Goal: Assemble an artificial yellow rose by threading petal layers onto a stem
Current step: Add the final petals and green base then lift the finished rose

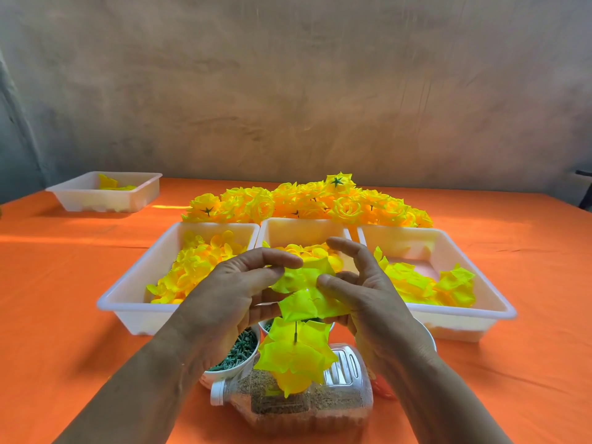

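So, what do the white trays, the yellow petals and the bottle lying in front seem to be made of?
The white trays: probably plastic, semi-glossy; light glows through their thin walls. The petals: seemingly thin fabric, matte; soft creases and no shine, though coated paper is possible. The bottle: clear plastic, glossy; moulded ribs, bright reflections, and brown grains visible inside.

Matt yellow fabric petal layers (pixel 301 304); smooth translucent white plastic trays (pixel 134 302); matt orange cloth on the counter (pixel 64 283); glossy clear plastic bottle (pixel 346 392).
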A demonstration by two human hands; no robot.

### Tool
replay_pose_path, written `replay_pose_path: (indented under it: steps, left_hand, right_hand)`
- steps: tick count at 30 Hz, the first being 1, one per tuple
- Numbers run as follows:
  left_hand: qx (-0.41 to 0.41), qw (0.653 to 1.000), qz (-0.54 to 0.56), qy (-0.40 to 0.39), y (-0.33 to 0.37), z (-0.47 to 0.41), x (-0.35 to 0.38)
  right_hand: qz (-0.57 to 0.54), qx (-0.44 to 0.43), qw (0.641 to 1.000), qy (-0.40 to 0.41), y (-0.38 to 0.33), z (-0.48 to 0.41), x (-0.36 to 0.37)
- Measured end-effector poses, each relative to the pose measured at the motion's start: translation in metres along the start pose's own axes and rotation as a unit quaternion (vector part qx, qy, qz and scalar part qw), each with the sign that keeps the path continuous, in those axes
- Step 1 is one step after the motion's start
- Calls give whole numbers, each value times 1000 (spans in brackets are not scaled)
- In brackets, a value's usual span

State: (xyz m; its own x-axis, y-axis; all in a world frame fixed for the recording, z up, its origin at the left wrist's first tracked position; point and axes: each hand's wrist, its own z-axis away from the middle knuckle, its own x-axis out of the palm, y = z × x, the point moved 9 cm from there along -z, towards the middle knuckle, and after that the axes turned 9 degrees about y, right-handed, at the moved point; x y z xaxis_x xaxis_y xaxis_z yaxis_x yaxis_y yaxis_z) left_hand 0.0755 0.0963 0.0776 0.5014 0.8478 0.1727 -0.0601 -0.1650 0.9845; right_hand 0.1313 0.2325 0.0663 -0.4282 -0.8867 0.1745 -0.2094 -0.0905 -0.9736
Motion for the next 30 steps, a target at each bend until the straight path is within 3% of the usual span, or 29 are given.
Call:
replay_pose_path:
  steps: [30]
  left_hand:
    - [-28,995,-81,43,-21,6,-10]
  right_hand:
    - [56,58,997,-21,23,13,12]
